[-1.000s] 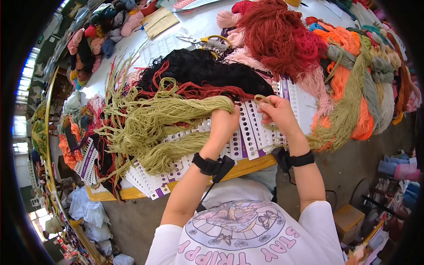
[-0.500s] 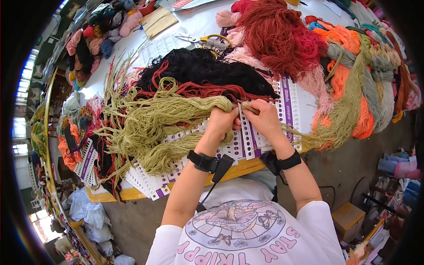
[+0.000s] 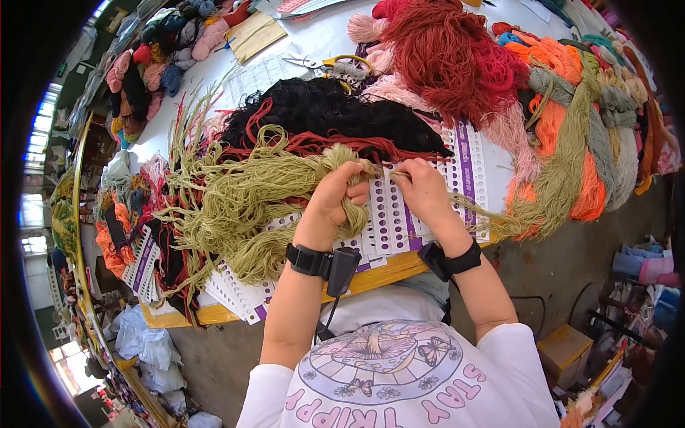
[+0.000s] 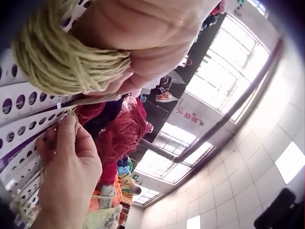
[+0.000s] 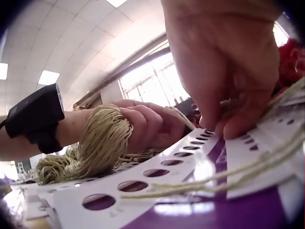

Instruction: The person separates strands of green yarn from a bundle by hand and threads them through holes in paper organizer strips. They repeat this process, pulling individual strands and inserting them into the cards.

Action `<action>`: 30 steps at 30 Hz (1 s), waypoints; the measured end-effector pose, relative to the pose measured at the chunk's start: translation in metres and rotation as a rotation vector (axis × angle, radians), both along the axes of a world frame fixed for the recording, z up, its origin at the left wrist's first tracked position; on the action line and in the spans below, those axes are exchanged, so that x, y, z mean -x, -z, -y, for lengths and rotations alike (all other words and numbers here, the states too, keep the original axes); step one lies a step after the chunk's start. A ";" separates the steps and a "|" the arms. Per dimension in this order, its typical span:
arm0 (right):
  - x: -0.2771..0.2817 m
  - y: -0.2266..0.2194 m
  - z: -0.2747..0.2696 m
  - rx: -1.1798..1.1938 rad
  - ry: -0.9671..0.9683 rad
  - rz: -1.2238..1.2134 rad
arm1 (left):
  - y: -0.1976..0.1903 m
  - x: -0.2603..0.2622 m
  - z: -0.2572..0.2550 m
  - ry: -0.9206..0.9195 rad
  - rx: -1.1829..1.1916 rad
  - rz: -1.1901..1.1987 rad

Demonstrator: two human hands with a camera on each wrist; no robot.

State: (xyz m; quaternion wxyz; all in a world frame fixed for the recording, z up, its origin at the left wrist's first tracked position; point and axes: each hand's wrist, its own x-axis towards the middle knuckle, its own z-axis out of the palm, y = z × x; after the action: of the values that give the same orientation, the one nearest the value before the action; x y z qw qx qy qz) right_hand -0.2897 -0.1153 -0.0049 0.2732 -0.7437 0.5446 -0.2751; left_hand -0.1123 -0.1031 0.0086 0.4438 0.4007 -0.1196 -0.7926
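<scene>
The left hand (image 3: 330, 203) grips the green skein (image 3: 246, 192) farther left than a moment ago, so the 2 hands are now apart, baring more of the punched cards (image 3: 388, 221) between them. The right hand (image 3: 427, 194) pinches thin green strands (image 4: 73, 113) at the cards' far end. Black yarn (image 3: 307, 114) bounds the far side, the yellow table edge (image 3: 385, 272) the near.

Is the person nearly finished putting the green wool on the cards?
Probably not. Some looks done: green strands trail off the cards on the right. In hand: the left hand grips a thick green bundle; the right hand pinches a strand. Left, it seems: that bundle.
</scene>
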 end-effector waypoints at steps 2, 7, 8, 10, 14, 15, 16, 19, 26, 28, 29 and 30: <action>-0.003 -0.006 -0.003 -0.025 -0.021 -0.050 | 0.000 -0.001 0.000 0.010 -0.035 -0.158; 0.000 -0.013 0.006 -0.222 -0.093 0.042 | 0.004 0.007 0.000 -0.040 0.003 -0.268; 0.003 -0.021 0.008 -0.435 -0.065 0.164 | 0.005 0.010 -0.001 0.060 0.099 -0.069; 0.008 -0.026 0.013 -0.728 -0.042 0.343 | 0.001 0.017 -0.003 0.256 0.291 0.330; 0.007 -0.019 0.025 -0.745 0.026 0.226 | 0.019 0.027 -0.001 0.395 0.828 0.980; 0.006 -0.023 0.025 -0.730 0.028 0.228 | 0.017 0.023 0.002 0.342 0.713 0.960; 0.005 -0.027 0.024 -0.714 0.031 0.231 | 0.011 0.013 0.006 0.288 0.600 0.937; 0.006 -0.031 0.024 -0.699 0.008 0.212 | -0.038 -0.048 0.012 -0.032 0.186 0.731; 0.007 -0.027 0.018 -0.646 0.017 0.238 | -0.053 -0.227 -0.005 -0.555 0.052 0.968; 0.008 -0.018 0.018 -0.537 0.024 0.235 | -0.055 -0.219 -0.013 -0.655 0.132 1.242; 0.009 -0.002 0.017 -0.445 0.024 0.230 | -0.058 -0.202 -0.020 -0.522 0.146 1.233; 0.005 0.005 0.016 -0.353 0.020 0.227 | -0.057 -0.179 -0.021 -0.405 0.136 1.000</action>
State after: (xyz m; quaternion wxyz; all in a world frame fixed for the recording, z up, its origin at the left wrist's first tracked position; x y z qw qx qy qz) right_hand -0.2948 -0.1310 -0.0097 0.4562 -0.6431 0.5573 -0.2601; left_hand 0.0664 -0.0822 0.0652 0.5017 0.7143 -0.2876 -0.3941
